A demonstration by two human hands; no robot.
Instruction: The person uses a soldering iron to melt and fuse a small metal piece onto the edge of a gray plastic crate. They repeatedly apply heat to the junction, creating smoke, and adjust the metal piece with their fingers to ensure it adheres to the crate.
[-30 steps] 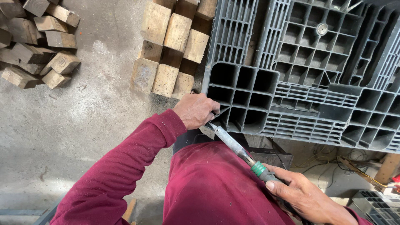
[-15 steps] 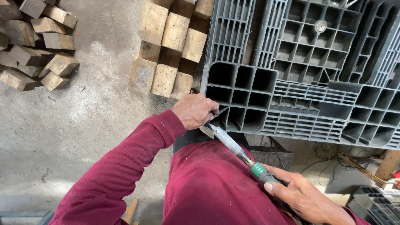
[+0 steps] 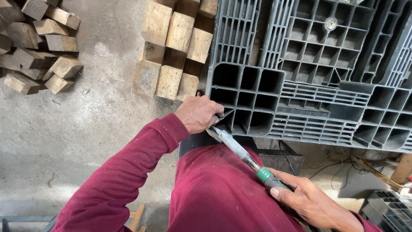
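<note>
1. Head view: left hand [image 3: 198,113] presses on the grey ribbed plastic pallet's [image 3: 309,81] corner, its grip curled shut on the long metal tool's [image 3: 235,146] tip.
2. Right hand [image 3: 311,202] grips the tool's green-banded handle.
3. Pale wooden blocks [image 3: 176,47] lie beside the pallet.

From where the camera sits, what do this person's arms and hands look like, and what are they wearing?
Both hands are bare, with no gloves, rings or watch visible. The left hand comes out of a long dark red sleeve with a ribbed cuff, flecked with pale dust. The right hand shows only a sliver of the same red fabric at its wrist. The garment over the torso matches.
</note>
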